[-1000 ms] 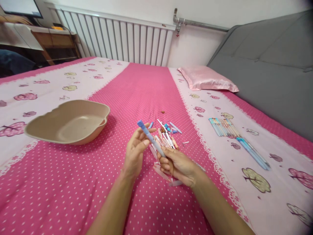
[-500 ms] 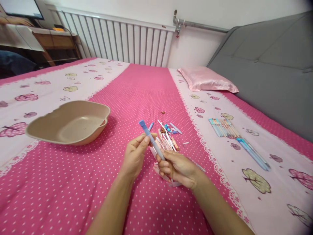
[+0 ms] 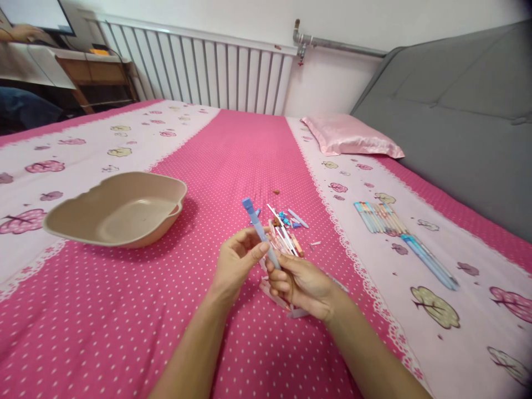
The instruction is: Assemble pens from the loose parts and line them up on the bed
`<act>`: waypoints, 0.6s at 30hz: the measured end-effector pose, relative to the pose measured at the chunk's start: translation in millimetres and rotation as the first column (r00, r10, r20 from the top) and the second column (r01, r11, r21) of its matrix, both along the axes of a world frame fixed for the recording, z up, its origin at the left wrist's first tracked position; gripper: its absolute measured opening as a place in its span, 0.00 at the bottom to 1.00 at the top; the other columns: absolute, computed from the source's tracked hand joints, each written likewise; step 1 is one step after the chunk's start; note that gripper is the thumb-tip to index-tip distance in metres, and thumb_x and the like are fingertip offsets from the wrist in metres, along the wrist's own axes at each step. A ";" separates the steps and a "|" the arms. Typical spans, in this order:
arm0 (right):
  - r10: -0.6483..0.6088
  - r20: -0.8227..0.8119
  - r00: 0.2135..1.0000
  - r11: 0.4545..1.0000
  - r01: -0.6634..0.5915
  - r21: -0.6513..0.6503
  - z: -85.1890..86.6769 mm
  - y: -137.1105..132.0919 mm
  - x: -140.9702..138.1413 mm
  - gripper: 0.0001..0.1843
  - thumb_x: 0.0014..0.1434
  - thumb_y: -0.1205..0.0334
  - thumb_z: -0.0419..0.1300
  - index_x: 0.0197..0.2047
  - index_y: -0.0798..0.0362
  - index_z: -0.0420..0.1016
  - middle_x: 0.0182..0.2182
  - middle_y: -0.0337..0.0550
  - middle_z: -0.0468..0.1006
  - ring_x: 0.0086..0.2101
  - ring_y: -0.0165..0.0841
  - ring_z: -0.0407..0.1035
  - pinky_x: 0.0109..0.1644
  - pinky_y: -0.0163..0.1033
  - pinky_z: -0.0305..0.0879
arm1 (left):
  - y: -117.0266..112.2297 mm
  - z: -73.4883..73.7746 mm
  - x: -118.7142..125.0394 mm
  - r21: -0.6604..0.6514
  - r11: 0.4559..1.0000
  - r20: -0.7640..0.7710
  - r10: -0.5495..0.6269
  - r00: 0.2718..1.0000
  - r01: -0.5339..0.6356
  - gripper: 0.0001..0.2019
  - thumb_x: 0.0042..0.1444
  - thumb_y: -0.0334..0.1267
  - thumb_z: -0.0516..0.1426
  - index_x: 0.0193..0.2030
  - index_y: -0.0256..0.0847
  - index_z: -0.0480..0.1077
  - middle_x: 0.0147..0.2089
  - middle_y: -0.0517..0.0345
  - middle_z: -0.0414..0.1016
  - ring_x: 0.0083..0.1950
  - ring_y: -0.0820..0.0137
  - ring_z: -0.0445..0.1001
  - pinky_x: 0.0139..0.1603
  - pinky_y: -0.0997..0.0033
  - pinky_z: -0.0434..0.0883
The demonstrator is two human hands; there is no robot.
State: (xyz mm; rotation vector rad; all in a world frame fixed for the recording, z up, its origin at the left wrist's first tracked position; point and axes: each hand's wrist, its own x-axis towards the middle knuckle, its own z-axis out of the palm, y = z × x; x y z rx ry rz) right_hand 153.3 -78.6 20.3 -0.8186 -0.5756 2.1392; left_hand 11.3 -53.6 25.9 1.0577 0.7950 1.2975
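A lavender marker pen [image 3: 258,224] with a darker blue cap is held tilted between my hands, cap end up and away from me. My right hand [image 3: 301,280] pinches its lower end. My left hand [image 3: 239,257] is closed about its middle, thumb on top and fingers partly hidden behind. Just beyond and beneath my hands lies a loose pile of pens [image 3: 286,238], mostly pink and white, with small blue caps [image 3: 286,219] at its far side. A lavender pen barrel [image 3: 298,218] lies beside these caps. Pinkish clear pieces [image 3: 286,305] show partly under my right hand.
A beige basin [image 3: 120,213] stands on the pink dotted bedspread [image 3: 245,138] at left. On the right lie a row of pens [image 3: 380,217] and some longer blue pens [image 3: 430,261]. Farther back is a pink pillow [image 3: 351,134]. A person's hand [image 3: 25,32] rests at a desk, far left.
My left hand has slid along the marker pen towards my right hand, and the pen stands a little more upright. The pile and basin have stayed put.
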 end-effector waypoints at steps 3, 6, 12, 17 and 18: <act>0.003 -0.005 1.000 1.000 -0.003 0.009 -0.8 -1.0 -2.0 0.16 0.55 0.52 0.63 0.30 0.58 0.70 0.16 0.29 0.61 0.17 0.20 0.55 0.29 0.30 0.58 | 0.1 -1.2 -0.8 -0.034 0.998 -0.053 -0.057 0.997 0.055 0.13 0.41 0.42 0.68 0.34 0.38 0.78 0.29 0.56 0.77 0.29 0.73 0.73 0.33 0.74 0.71; -0.035 0.063 0.997 0.998 0.031 0.056 -1.6 -1.3 -3.7 0.16 0.53 0.51 0.65 0.30 0.57 0.72 0.20 0.34 0.68 0.21 0.23 0.61 0.32 0.32 0.60 | -0.6 -1.8 -1.2 -0.113 0.975 -0.087 -0.200 0.976 0.190 0.16 0.47 0.46 0.65 0.38 0.36 0.78 0.22 0.58 0.73 0.21 0.75 0.69 0.24 0.75 0.68; -0.359 0.381 0.852 0.908 0.224 0.355 5.1 2.8 8.4 0.14 0.54 0.54 0.64 0.43 0.50 0.76 0.39 0.42 0.77 0.40 0.31 0.70 0.47 0.37 0.63 | 1.7 0.8 -2.5 0.034 0.972 -0.129 -0.226 0.966 0.232 0.14 0.53 0.46 0.61 0.36 0.36 0.78 0.32 0.51 0.79 0.33 0.68 0.76 0.41 0.68 0.72; -0.470 0.279 0.837 0.804 0.277 0.525 24.1 -1.1 21.6 0.17 0.60 0.54 0.58 0.51 0.46 0.72 0.52 0.44 0.73 0.47 0.33 0.68 0.50 0.39 0.63 | -2.7 0.8 -3.1 -0.060 0.862 -0.206 -0.504 0.839 0.503 0.16 0.55 0.47 0.59 0.42 0.37 0.76 0.30 0.52 0.78 0.31 0.67 0.76 0.35 0.69 0.73; -0.461 0.265 0.847 0.796 0.263 0.546 27.7 -2.9 22.7 0.17 0.60 0.54 0.58 0.52 0.46 0.73 0.52 0.44 0.73 0.47 0.33 0.67 0.50 0.39 0.63 | -3.9 0.6 -2.8 -0.091 0.826 -0.208 -0.561 0.801 0.556 0.16 0.55 0.47 0.59 0.41 0.36 0.76 0.30 0.52 0.77 0.31 0.67 0.77 0.35 0.69 0.73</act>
